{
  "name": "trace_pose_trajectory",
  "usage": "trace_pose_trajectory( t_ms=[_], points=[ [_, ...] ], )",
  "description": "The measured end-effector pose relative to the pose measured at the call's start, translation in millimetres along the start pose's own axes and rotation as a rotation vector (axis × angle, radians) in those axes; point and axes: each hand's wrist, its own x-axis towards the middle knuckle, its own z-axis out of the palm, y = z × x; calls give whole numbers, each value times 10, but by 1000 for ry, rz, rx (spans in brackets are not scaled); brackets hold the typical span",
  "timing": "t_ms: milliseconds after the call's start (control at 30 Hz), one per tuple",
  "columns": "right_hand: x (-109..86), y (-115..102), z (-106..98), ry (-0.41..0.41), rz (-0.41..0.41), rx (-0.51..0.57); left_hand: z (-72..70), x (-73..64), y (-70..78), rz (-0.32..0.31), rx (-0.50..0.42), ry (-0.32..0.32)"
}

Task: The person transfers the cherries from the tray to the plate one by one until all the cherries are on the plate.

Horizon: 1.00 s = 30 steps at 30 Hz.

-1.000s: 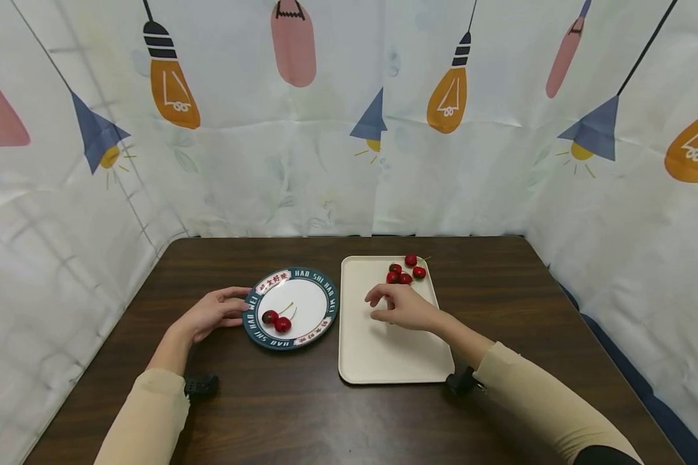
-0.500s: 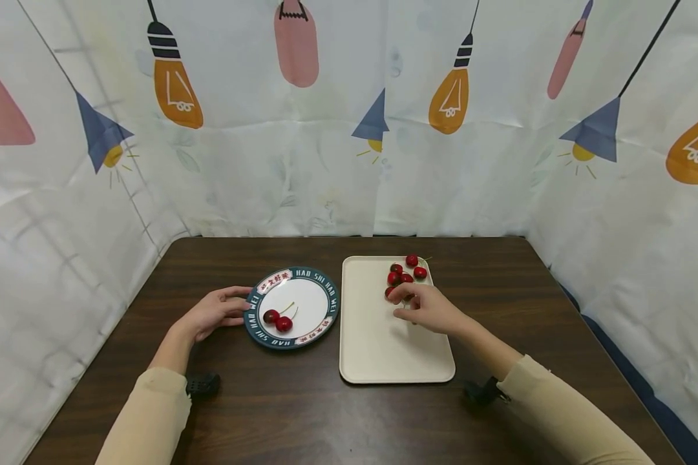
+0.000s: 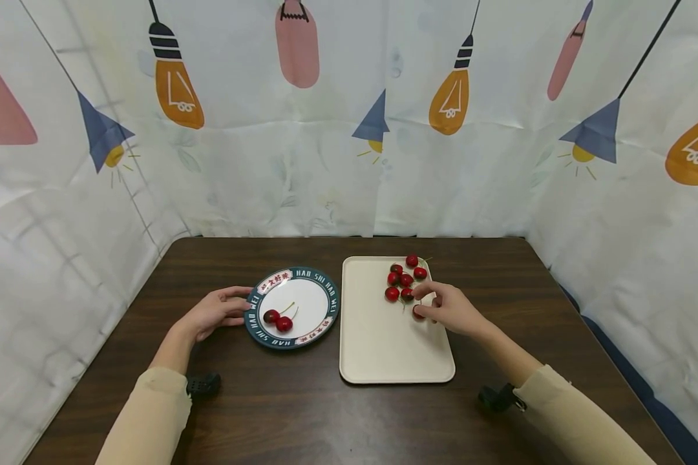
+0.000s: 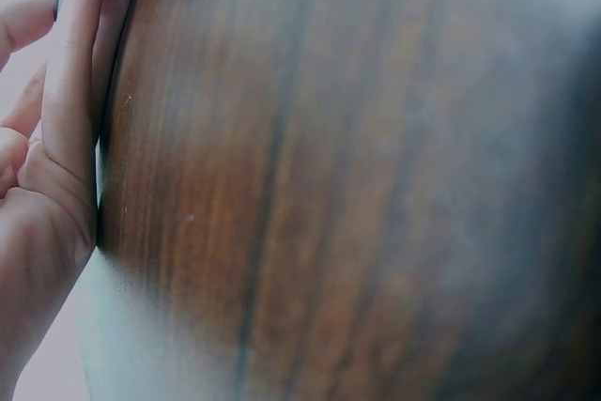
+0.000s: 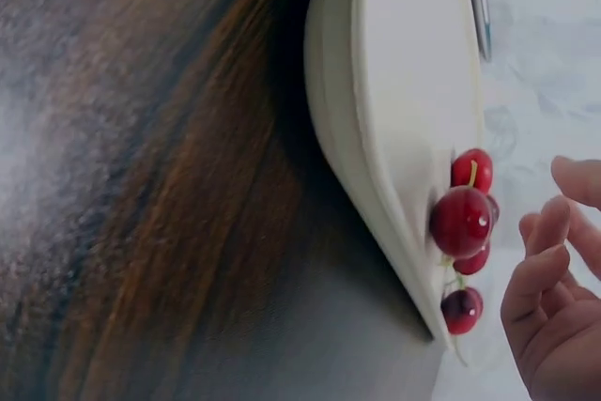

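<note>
My left hand (image 3: 218, 313) holds the left rim of a round white plate (image 3: 317, 290) with a dark teal lettered border. In the left wrist view, fingers (image 4: 70, 72) lie at the plate's edge. Two red cherries (image 3: 283, 324) with stems rest on the plate. Over the right side of a cream rectangular tray (image 3: 366, 342) is my right hand (image 3: 448, 310), thumb and fingers apart with nothing between them. Just below the thumb lies a cherry (image 3: 418, 314), partly covered by it. Several more cherries (image 3: 392, 294) cluster toward the tray's far right corner.
Plate and tray stand side by side on a dark wood-grain table (image 3: 267, 400). A white curtain (image 3: 326, 181) printed with lamps hangs behind the table and along both sides. One cherry (image 3: 412, 260) sits at the tray's far edge.
My right hand has moved rightward across the tray, uncovering cherries that it hid before. The left hand and the plate stay in place.
</note>
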Motion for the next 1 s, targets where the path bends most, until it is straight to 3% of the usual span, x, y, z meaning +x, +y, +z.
trace_pose_trajectory(
  t_ms=[333,1000],
  points=[
    [-15,107,-15,31,58,-9,8,0,-12,-1,-3,4],
    [39,153,58,-49,65,-105,11,-8,-6,0,-2,9]
  ],
)
